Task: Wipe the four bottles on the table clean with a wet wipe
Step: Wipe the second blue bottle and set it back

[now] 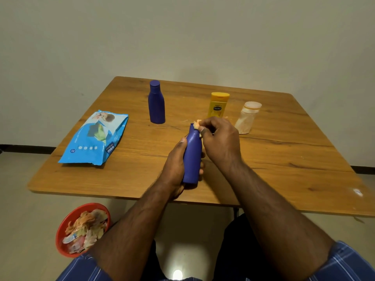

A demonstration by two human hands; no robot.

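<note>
Head view, left to right. Wipe pack (95,136) flat on desk (284,159), left. Far blue bottle (156,102) upright. Left hand (175,165), fingers wrapped round lower body of held blue bottle (192,157), near centre, above desk; long axis near vertical, cap end pointing far. Right hand (220,138) pinches wet wipe (196,124) against cap. Judged: light rigid plastic, smooth, slippery when wet; grip at body. Yellow bottle (218,105), pale bottle (247,118) upright, right.
</note>
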